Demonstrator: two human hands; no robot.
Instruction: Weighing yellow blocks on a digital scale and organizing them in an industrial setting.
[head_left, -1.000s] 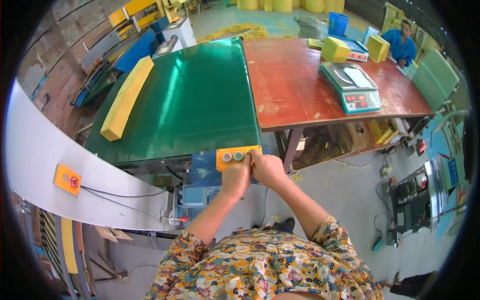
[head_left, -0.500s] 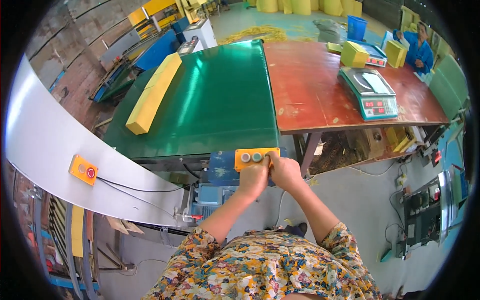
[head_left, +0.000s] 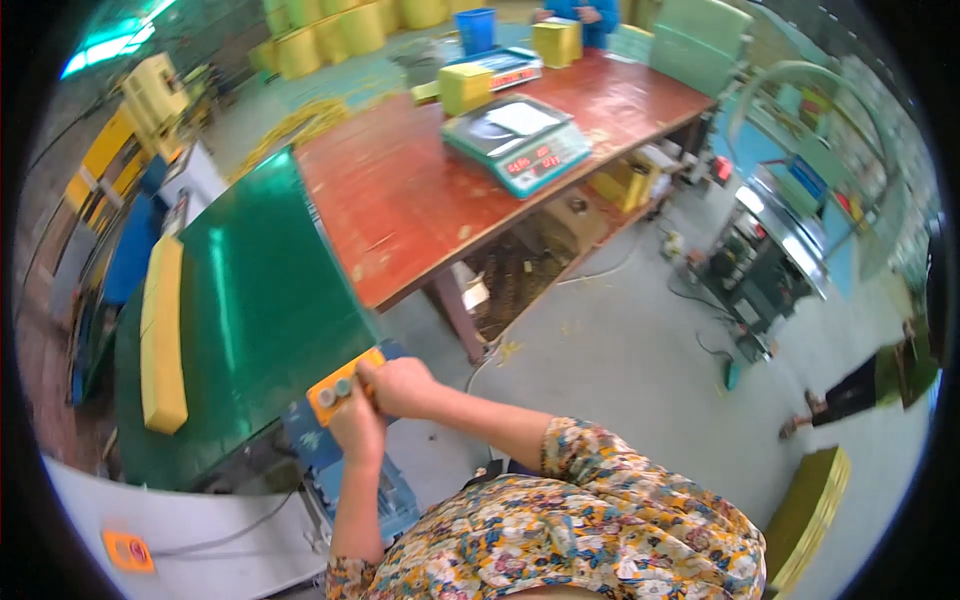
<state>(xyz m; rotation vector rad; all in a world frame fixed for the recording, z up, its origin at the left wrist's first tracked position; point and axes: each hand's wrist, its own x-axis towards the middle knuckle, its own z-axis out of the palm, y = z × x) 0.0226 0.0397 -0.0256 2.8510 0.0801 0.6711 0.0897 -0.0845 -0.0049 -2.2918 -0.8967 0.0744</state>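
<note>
An orange button box (head_left: 333, 394) with two round grey buttons is fixed at the near end of a green conveyor belt (head_left: 250, 300). My left hand (head_left: 356, 432) comes up from below and holds the box's lower edge, its thumb by the buttons. My right hand (head_left: 402, 386) grips the box's right end. A long yellow foam block (head_left: 163, 335) lies lengthwise on the belt's left side, well away from both hands. Blue machine parts (head_left: 310, 450) sit under the box.
A red-brown table (head_left: 420, 200) adjoins the belt on the right, carrying a teal weighing scale (head_left: 515, 140), yellow blocks (head_left: 465, 88) and a blue bucket (head_left: 478, 28). A white panel with an orange switch box (head_left: 128, 550) is lower left. A dark machine (head_left: 760, 270) and cables stand on the floor at right.
The view has swung to the right and tilted, so the belt now sits at left and more floor shows. Both hands stay on the orange button box.
</note>
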